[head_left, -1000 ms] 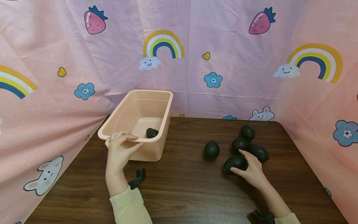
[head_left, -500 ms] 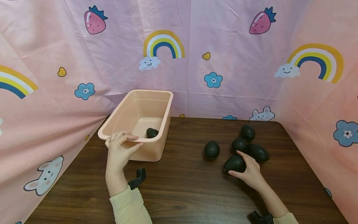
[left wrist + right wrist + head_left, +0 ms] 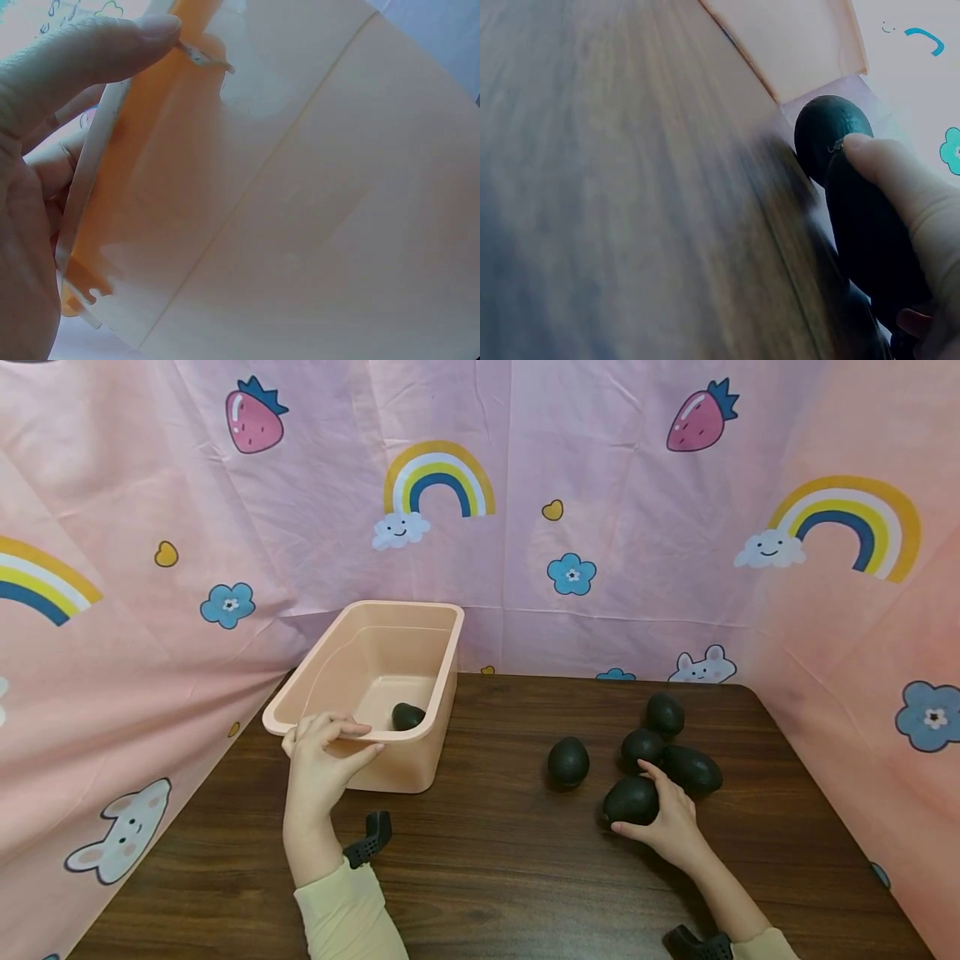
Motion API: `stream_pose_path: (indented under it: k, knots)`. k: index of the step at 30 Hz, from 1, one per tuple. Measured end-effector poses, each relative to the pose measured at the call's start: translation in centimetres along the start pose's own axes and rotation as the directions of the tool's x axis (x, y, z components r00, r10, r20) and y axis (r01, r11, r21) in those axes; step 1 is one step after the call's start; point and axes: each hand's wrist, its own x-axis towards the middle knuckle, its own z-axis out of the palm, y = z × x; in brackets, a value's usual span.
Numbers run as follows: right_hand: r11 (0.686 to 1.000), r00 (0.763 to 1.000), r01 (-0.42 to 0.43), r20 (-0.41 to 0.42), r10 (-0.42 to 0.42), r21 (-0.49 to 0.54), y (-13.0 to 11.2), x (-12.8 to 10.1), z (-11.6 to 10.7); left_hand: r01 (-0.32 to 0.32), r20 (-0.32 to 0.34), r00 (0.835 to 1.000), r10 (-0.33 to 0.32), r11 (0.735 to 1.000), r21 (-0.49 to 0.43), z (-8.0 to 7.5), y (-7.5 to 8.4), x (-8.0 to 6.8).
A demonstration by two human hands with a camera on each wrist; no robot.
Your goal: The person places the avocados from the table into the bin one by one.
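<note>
"What is being held?"
"The tub (image 3: 405, 767) is being pinched at its near rim (image 3: 397, 737) by the left grip (image 3: 317, 772). Right of the tub, on the worktop (image 3: 487, 860), an avocado (image 3: 630, 800) is being clasped by the right grip (image 3: 671, 822)."
"What is being advised?"
"A snug, gentle hold is being recommended, with the neighbouring avocados (image 3: 692, 770) being left undisturbed."
"Is any brand, label or writing being shown?"
"None is being seen."
</note>
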Motion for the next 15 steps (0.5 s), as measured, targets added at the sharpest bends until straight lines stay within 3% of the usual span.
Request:
stream_pose_path:
  k: [15]
  knots:
    - [0.999, 1.000, -0.023, -0.001, 0.023, 0.030, 0.38, 0.14, 0.06, -0.024, -0.005, 1.000, 0.024, 1.000, 0.016, 0.05, -0.09, 0.09]
